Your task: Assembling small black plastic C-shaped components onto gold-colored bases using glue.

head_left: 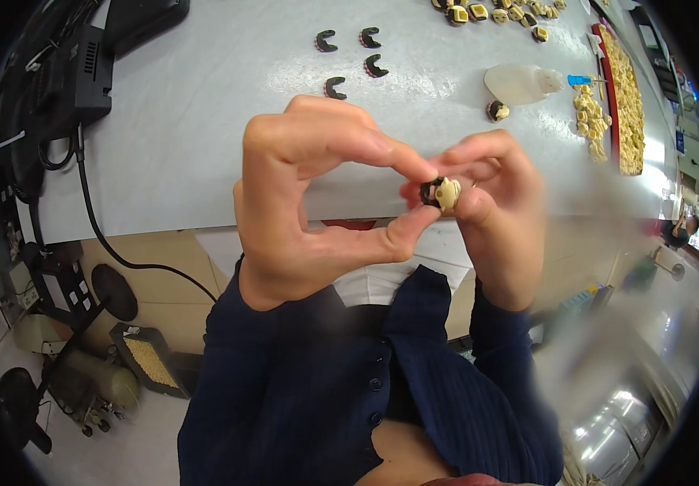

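Note:
Over the table's near edge, both hands meet at a small black-and-cream molded piece [446, 193]. My left hand [301, 194] pinches its dark side between thumb and index fingertip, the two making a wide ring. My right hand [499, 198] has its thumb and fingers closed at the cream side; some of its fingers are hidden behind. Beyond the hands lie several black C-shaped pieces [375, 66] with pinkish inner edges, set apart from one another. A similar black-and-cream piece [498, 111] rests past my right hand, beside a translucent squeeze bottle [519, 84] with a blue nozzle tip [579, 80].
Loose cream pieces [591, 121] lie beside a red tray [609, 77] filled with more of them. Several assembled pieces [479, 12] sit at the far edge. Black equipment [82, 73] with a hanging cable [106, 243] stands at left. A bin of pale granules [149, 360] is below.

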A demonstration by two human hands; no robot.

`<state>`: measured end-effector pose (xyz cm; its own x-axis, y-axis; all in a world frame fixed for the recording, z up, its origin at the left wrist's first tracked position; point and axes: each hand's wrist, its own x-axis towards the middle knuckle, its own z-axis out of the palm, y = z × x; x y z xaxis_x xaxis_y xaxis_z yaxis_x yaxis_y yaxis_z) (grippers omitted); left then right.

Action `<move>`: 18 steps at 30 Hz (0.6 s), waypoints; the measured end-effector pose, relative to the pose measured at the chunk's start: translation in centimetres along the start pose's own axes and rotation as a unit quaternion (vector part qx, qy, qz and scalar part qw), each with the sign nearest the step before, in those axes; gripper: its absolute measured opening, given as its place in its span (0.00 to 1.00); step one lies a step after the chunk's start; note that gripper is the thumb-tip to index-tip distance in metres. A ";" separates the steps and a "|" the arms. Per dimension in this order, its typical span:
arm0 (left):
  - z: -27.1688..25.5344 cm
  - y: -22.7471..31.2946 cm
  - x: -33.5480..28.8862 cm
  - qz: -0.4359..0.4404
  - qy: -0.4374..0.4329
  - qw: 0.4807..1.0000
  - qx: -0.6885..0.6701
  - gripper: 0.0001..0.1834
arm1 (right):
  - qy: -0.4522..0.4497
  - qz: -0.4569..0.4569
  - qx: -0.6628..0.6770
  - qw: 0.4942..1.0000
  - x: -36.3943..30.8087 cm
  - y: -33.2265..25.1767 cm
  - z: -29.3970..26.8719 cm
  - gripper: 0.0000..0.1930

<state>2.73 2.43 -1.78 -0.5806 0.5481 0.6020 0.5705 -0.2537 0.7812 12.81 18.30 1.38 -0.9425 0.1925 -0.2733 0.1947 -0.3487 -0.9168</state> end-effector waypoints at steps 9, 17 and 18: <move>0.3 -0.2 -0.8 0.028 0.071 0.994 0.073 0.24 | -0.014 -0.034 0.130 0.991 -0.9 0.8 -1.8 0.26; -1.6 0.3 0.7 -0.117 0.115 0.928 0.336 0.15 | 0.118 -0.201 0.060 0.971 -1.8 0.1 -8.0 0.18; -1.5 0.4 1.2 -0.136 0.087 0.924 0.347 0.15 | 0.102 -0.212 0.057 0.970 -1.6 0.1 -9.4 0.17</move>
<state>1.43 1.80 -0.54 -0.8076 0.3646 0.4635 0.5896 0.4805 0.6493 16.84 26.58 -0.99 -0.8554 0.5147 0.0590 -0.2416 -0.2956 -0.9243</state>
